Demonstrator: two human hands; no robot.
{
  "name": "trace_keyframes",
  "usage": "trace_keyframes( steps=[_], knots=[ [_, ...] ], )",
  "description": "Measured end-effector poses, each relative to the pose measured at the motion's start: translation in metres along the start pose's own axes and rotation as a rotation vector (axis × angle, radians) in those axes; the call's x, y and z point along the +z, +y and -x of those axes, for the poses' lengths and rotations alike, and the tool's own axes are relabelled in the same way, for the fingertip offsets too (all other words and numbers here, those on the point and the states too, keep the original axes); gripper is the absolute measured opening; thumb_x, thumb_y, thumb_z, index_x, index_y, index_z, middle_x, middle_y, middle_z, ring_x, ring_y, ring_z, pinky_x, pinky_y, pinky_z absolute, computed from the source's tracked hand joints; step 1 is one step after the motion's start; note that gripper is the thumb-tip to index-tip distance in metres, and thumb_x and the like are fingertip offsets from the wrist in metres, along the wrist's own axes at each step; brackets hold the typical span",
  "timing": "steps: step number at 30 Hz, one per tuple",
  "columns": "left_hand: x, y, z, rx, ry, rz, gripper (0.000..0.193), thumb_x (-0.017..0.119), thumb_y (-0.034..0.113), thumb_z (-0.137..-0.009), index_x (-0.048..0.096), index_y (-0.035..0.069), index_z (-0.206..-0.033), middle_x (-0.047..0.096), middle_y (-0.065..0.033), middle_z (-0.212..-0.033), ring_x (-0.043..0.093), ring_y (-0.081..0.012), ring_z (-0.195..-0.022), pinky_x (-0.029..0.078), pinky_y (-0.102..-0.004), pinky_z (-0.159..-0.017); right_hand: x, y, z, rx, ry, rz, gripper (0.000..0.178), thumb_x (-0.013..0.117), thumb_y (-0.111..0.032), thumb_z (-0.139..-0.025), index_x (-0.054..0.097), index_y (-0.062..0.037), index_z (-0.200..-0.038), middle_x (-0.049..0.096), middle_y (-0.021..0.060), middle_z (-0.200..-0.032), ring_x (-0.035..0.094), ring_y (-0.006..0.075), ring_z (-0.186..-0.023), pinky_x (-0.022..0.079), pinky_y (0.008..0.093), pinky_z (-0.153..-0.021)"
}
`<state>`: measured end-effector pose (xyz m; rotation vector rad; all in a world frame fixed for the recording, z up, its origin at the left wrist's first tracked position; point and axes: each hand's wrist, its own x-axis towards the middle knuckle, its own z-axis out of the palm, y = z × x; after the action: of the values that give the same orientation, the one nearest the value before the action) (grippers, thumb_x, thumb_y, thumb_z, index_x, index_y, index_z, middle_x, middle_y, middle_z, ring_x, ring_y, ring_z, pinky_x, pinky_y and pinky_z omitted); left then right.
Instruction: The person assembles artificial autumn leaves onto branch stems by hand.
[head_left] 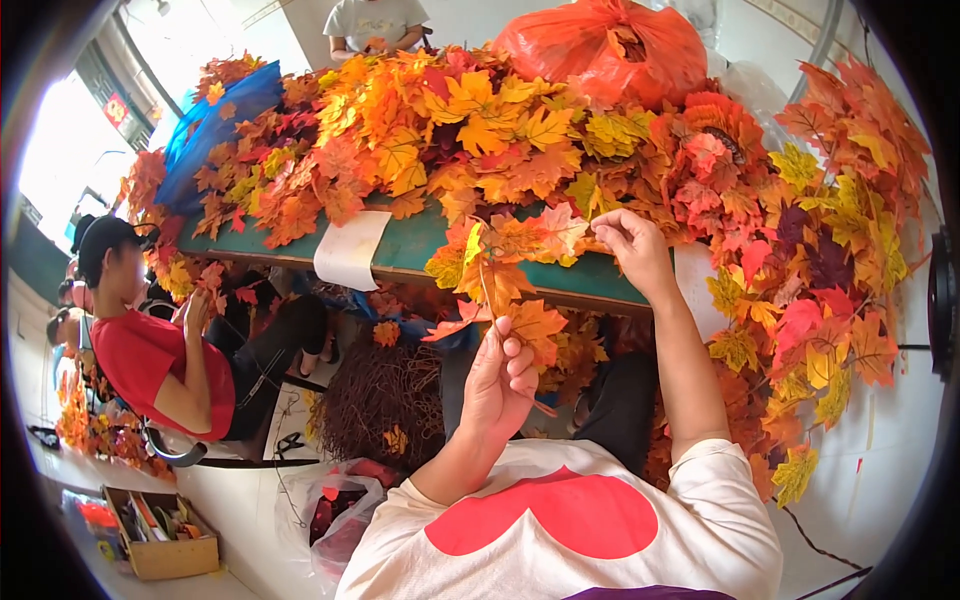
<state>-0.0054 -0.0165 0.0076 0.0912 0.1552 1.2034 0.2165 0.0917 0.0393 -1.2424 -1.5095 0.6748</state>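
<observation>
My left hand (497,372) is closed around the stem of an artificial maple-leaf spray (508,280), held upright in front of my chest. Its leaves are orange and yellow, with a paler peach leaf (562,230) at the upper right. My right hand (637,250) is raised beside that pale leaf, thumb and fingers pinched together close to its edge. Whatever is between those fingertips is too small to make out. Behind both hands, a large heap of artificial maple leaves (400,150) covers much of the green table (420,240).
An orange-red plastic bag (610,55) sits on the heap; a blue bag (225,125) lies at its left. Brown stems (380,400) are bundled below the table. Leaf sprays (840,250) hang at the right. A person in red (160,370) sits at left, another person (375,25) beyond the table. A cardboard box (165,535) stands on the floor.
</observation>
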Motion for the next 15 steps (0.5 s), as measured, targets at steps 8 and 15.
trace_keyframes(
  steps=[8, 15],
  knots=[
    [0.005, 0.029, 0.015, 0.028, -0.191, 0.174, 0.023, 0.043, 0.024, -0.095, 0.056, 0.009, -0.106, 0.048, 0.0021, -0.076, 0.039, -0.0062, -0.06, 0.036, -0.0157, -0.045, 0.04, 0.028, -0.059, -0.045, -0.127, 0.316, 0.014, 0.051, -0.008, -0.084, 0.062, -0.0001, -0.09, 0.065, 0.0093, -0.082, 0.063, 0.0197, -0.077, 0.047, 0.029, -0.068],
    [-0.001, 0.045, 0.011, 0.075, -0.184, 0.224, 0.023, 0.042, 0.023, -0.095, 0.056, 0.009, -0.106, 0.049, 0.0018, -0.076, 0.039, -0.0065, -0.06, 0.036, -0.0157, -0.045, 0.074, 0.03, -0.103, -0.11, -0.139, 0.472, 0.012, 0.054, -0.006, -0.081, 0.062, 0.0004, -0.087, 0.064, 0.015, -0.083, 0.062, 0.0301, -0.077, 0.048, 0.0374, -0.073]
  ],
)
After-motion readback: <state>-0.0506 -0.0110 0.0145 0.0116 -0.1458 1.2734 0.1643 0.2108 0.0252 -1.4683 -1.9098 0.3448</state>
